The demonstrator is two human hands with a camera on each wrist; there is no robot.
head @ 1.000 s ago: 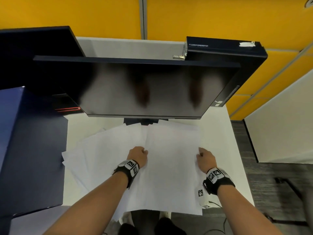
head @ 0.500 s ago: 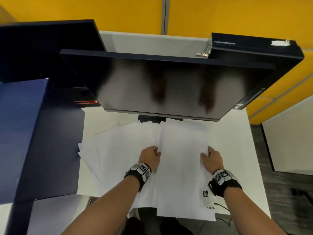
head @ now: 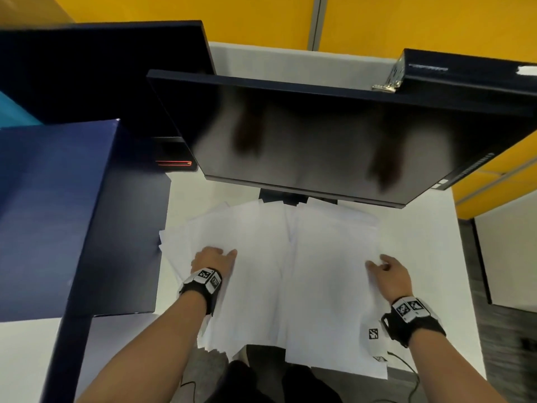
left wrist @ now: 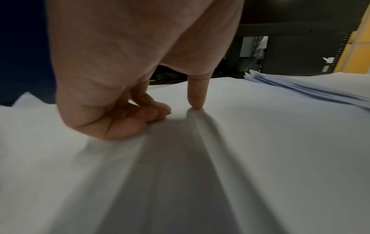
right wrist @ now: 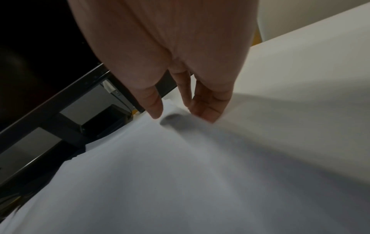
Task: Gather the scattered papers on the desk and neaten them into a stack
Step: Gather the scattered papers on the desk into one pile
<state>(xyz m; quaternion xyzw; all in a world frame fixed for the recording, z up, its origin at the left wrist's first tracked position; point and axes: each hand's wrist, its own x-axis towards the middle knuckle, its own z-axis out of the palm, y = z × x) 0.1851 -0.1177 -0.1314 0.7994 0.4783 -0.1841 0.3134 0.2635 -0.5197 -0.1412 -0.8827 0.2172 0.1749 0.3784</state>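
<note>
Several white papers (head: pixel 290 271) lie fanned in two overlapping piles on the white desk (head: pixel 421 242), below the monitor; the near ends hang over the desk's front edge. My left hand (head: pixel 213 257) rests on the left pile. In the left wrist view this hand (left wrist: pixel 178 109) has its fingers curled under and its thumb tip pressing the papers (left wrist: pixel 260 142). My right hand (head: pixel 380 263) is at the right pile's right edge. The right wrist view shows this hand (right wrist: pixel 181 114) pinching the slightly lifted papers (right wrist: pixel 160 174), thumb on top, fingertips at the edge.
A large dark monitor (head: pixel 319 135) overhangs the far ends of the papers, its stand behind them. A tall blue box (head: pixel 58 213) borders the desk on the left. A black case (head: pixel 465 71) stands at the back right. The floor drops off right of the desk.
My left hand has moved left, from the seam between the two piles onto the left pile. My right hand stays at the right pile's right edge.
</note>
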